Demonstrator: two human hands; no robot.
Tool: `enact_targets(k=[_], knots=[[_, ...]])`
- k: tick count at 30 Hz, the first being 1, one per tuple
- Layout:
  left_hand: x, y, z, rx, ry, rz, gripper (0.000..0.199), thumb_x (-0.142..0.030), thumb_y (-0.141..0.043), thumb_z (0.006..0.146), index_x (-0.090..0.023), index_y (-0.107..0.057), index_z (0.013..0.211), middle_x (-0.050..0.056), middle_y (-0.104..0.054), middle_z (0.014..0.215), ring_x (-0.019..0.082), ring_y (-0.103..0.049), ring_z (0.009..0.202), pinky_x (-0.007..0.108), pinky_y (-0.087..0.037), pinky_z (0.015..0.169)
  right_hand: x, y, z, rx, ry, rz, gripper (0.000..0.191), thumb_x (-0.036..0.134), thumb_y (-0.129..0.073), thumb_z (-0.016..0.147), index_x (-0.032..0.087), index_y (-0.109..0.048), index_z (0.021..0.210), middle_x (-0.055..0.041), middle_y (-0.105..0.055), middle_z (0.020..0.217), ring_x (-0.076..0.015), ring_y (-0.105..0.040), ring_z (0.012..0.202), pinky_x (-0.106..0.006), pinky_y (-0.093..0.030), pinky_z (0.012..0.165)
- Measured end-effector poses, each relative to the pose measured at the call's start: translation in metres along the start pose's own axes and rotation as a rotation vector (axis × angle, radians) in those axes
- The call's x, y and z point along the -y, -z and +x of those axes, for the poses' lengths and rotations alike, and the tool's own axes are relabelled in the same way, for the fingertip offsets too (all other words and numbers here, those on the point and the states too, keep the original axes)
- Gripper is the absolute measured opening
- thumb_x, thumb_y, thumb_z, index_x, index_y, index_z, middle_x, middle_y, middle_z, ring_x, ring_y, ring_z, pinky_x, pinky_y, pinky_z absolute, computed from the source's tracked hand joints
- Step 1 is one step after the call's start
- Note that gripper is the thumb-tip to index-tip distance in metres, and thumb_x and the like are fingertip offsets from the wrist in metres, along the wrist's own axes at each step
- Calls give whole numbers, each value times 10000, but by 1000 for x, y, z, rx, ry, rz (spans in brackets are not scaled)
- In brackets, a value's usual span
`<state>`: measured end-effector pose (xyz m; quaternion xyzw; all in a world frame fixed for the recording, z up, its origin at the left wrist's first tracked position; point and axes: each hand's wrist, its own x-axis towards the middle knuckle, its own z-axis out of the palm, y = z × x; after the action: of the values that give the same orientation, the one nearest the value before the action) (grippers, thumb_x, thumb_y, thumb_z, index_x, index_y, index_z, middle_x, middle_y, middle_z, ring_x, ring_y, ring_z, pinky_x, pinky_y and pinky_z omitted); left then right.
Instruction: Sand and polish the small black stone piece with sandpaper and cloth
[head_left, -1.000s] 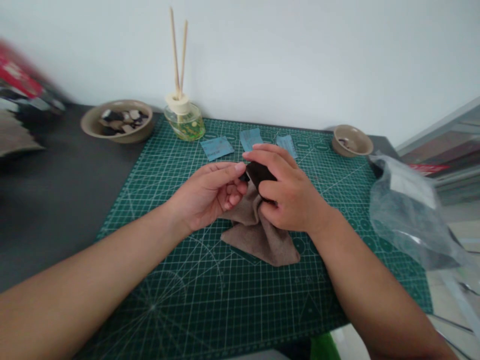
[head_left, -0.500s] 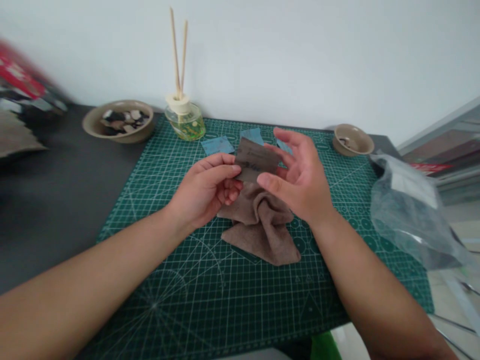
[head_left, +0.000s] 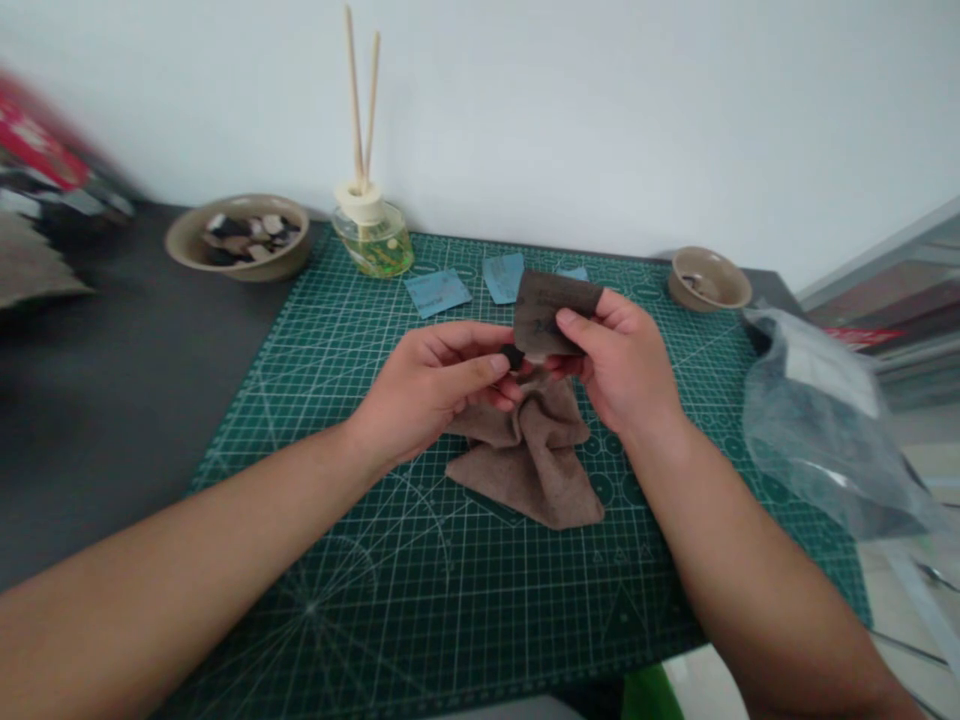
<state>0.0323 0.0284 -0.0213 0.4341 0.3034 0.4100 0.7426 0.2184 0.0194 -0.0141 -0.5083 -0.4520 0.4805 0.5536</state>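
Between the thumb and fingers of my left hand is a small black stone-like piece. My right hand grips a dark grey-brown square of sandpaper with faint print on its face, thumb on top. The sandpaper's left edge is right beside the black piece; whether they touch I cannot tell. Beneath both hands a crumpled brown cloth lies on the green cutting mat. Behind them are blue printed squares, one at the left, one in the middle, and one partly hidden.
A beige bowl of dark and tan pieces stands at the back left, beside a reed diffuser bottle. A smaller bowl sits at the back right. A clear plastic bag lies over the mat's right side. A white wall rises behind.
The sandpaper has passed from my left hand to my right and shifted slightly rightward. My right hand has closed on it. A black piece now shows in my left fingertips.
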Motion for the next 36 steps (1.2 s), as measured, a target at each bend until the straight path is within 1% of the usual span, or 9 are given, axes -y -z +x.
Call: enact_targets(k=[3,7,10,15,18,22,27,30,36], knots=[[0,0,0,-46,7,2,273,-122,-834,726,-123,-782,994,69,-798,831,138,-739,636,222,-628,624,4,2,4,-67,-21,42,147,297,-682,791,245,-609,906,56,-638,650,-131,-573,489,-253,-473,425],[2,1,0,-91,-31,67,342,-95,-836,691,-133,-790,1027,70,-806,867,149,-754,679,234,-632,670,5,3,3,-41,22,45,233,295,-739,733,246,-588,904,61,-642,688,-111,-546,493,-241,-456,430],[3,1,1,-99,-82,118,338,-93,-815,707,-152,-792,1039,51,-809,867,158,-764,711,246,-630,705,2,3,1,-16,84,-44,290,304,-755,731,258,-610,978,40,-707,791,-142,-606,548,-262,-476,450],[4,1,0,-88,-124,221,316,-111,-803,731,-150,-785,1044,42,-802,836,169,-761,717,282,-635,737,-1,3,-2,-4,219,-351,291,310,-783,733,253,-625,970,-5,-751,944,-237,-717,841,-382,-605,706],[4,0,-1,-108,-157,251,299,-136,-835,710,-157,-785,1004,26,-788,800,163,-747,688,278,-631,715,0,2,-3,-61,289,-543,302,299,-798,718,255,-600,942,-18,-743,938,-264,-706,893,-438,-606,798],[4,0,-1,-132,-151,203,292,-137,-868,676,-145,-763,948,22,-779,780,155,-733,642,259,-624,660,3,0,-4,-81,323,-590,310,322,-812,720,256,-557,883,-18,-725,872,-256,-696,821,-435,-601,765],[2,-1,0,-116,-125,55,305,-127,-887,657,-131,-735,921,30,-779,750,145,-727,601,228,-612,607,2,4,-1,-5,271,-487,301,326,-807,728,248,-584,915,-8,-746,913,-255,-711,853,-445,-611,786],[2,-1,2,-122,-125,27,286,-106,-893,639,-115,-743,882,42,-779,731,134,-718,582,208,-604,591,-2,6,1,-30,306,-437,332,371,-825,715,250,-586,911,-10,-740,894,-264,-706,838,-461,-612,765],[2,0,3,-59,-81,-49,240,-84,-892,630,-138,-764,826,27,-766,690,140,-726,593,203,-609,599,0,4,-1,-27,339,-492,387,397,-861,672,257,-541,840,3,-689,804,-244,-659,742,-454,-588,707]])
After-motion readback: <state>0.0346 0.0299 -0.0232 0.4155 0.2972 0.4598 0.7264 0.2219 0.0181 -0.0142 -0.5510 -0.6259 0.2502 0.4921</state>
